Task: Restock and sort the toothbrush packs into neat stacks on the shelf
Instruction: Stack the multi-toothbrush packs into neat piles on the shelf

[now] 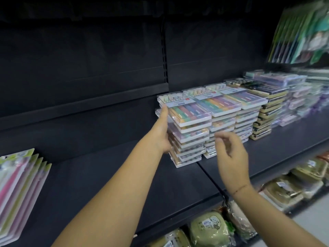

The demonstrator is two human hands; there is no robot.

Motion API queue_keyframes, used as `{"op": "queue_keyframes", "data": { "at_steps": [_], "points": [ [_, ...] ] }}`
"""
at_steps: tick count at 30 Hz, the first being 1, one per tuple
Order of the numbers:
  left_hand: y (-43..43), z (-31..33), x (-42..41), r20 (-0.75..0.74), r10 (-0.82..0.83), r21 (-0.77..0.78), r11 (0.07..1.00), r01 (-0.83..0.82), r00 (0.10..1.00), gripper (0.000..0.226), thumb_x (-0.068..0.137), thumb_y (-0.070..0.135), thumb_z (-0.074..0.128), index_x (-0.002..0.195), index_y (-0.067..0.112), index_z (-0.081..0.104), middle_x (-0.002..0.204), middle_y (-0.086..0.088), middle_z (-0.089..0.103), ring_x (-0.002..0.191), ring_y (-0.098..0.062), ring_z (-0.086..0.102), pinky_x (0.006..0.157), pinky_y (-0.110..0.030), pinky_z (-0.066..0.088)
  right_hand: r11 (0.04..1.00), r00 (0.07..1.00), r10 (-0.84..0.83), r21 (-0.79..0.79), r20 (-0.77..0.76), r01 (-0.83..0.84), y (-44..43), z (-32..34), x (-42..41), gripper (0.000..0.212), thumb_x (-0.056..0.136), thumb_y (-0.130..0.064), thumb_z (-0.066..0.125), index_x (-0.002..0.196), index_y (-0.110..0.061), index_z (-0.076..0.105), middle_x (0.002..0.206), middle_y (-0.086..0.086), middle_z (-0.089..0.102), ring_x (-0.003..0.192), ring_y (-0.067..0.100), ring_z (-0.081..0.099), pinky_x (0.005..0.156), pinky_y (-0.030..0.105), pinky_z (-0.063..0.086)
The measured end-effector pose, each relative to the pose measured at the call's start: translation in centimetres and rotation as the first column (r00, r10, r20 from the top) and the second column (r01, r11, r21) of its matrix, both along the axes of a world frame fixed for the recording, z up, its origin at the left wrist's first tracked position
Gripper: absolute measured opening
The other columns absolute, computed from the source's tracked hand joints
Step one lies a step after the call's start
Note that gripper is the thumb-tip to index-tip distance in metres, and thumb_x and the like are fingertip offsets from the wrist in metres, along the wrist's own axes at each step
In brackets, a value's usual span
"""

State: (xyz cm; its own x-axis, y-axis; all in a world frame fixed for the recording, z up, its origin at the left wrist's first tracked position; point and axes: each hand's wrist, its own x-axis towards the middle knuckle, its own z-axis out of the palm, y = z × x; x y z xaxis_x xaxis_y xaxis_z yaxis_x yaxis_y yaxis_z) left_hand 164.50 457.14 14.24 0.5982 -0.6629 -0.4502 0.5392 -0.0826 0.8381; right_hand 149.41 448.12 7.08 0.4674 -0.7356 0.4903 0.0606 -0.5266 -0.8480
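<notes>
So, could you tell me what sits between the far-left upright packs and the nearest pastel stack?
Only bare dark shelf, as the head view shows; the left hand presses that stack.

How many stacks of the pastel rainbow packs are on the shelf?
3, side by side: left stack, touched by the left hand; middle stack; right stack, next to gold-edged packs. Blurred packs farther right could hide more.

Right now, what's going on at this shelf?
A person is tidying a dark shelf. Their left hand presses flat against the side of the nearest stack of toothbrush packs, seemingly straightening it. The right hand hovers in front, loosely curled, holding nothing. More stacks stand in a row to the right.
</notes>
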Motion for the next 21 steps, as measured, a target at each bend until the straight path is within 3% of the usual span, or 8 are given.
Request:
{"op": "queue_keyframes", "data": {
  "at_steps": [2,5,8,11,14,18,21],
  "points": [
    [0.1,-2.4,0.1,0.018,0.085,-0.076,0.994,-0.083,0.996,0.083,0.084,0.081,0.033,0.125,0.018,0.066,0.115,-0.013,0.071,0.1,-0.029,0.07,0.071,-0.039,0.057,0.951,0.99,0.116,0.296,-0.078,-0.088,0.1,-2.2,0.6,0.023,0.099,-0.016,0.051,0.119,-0.017,0.061,0.112,-0.009,0.062,0.11,0.009,0.058,0.078,0.006,0.043],
    [0.3,-6.7,-0.5,0.095,0.169,-0.083,0.983,-0.162,0.981,0.08,0.09,0.077,0.022,0.132,0.021,0.061,0.13,-0.003,0.064,0.107,-0.014,0.064,0.076,-0.026,0.05,0.891,0.965,0.216,0.433,-0.148,-0.133,-0.4,-3.4,2.1,0.036,0.1,-0.018,0.05,0.136,-0.014,0.052,0.128,-0.005,0.054,0.117,0.01,0.051,0.09,0.017,0.037],
    [0.3,-9.0,-1.4,0.143,0.184,-0.119,0.979,-0.167,0.973,0.075,0.093,0.072,0.021,0.133,0.022,0.06,0.131,0.002,0.063,0.099,-0.002,0.062,0.073,-0.016,0.046,0.866,0.969,0.211,0.485,-0.125,-0.126,0.3,-4.0,3.0,0.043,0.1,-0.016,0.049,0.142,-0.017,0.042,0.133,-0.004,0.045,0.119,0.008,0.046,0.094,0.022,0.033],
    [0.0,-9.5,-1.8,0.17,0.181,-0.174,0.973,-0.152,0.969,0.068,0.094,0.07,0.021,0.124,0.028,0.064,0.121,0.005,0.069,0.103,-0.004,0.065,0.082,-0.019,0.05,0.847,0.977,0.18,0.523,-0.117,-0.094,0.9,-4.3,3.3,0.05,0.098,-0.014,0.051,0.146,-0.016,0.036,0.135,-0.005,0.043,0.116,0.006,0.042,0.094,0.023,0.032],
    [0.0,-9.5,-2.2,0.191,0.163,-0.192,0.973,-0.126,0.968,0.069,0.093,0.07,0.021,0.124,0.027,0.065,0.116,0.004,0.071,0.109,-0.01,0.066,0.101,-0.031,0.048,0.826,0.978,0.178,0.557,-0.105,-0.09,0.3,-4.3,3.1,0.043,0.097,-0.013,0.054,0.139,-0.015,0.046,0.121,-0.006,0.052,0.112,0.011,0.05,0.093,0.024,0.035],
    [0.7,-9.6,-1.6,0.14,0.154,-0.242,0.963,-0.117,0.978,0.073,0.095,0.068,0.017,0.132,0.021,0.06,0.121,-0.002,0.07,0.113,-0.015,0.065,0.103,-0.034,0.047,0.812,0.957,0.264,0.563,-0.123,-0.152,-0.1,-4.2,2.9,0.031,0.098,-0.02,0.055,0.128,-0.015,0.056,0.123,-0.005,0.057,0.111,0.009,0.053,0.094,0.024,0.037],
    [1.2,-9.8,-1.4,0.129,0.121,-0.277,0.957,-0.081,0.984,0.076,0.096,0.067,0.013,0.135,0.019,0.058,0.125,-0.004,0.068,0.118,-0.016,0.062,0.109,-0.037,0.042,0.776,0.912,0.397,0.567,-0.098,-0.277,-0.1,-3.8,3.4,0.032,0.099,-0.031,0.053,0.131,-0.024,0.056,0.128,-0.014,0.059,0.123,0.006,0.051,0.103,0.026,0.037]
  ]
}}
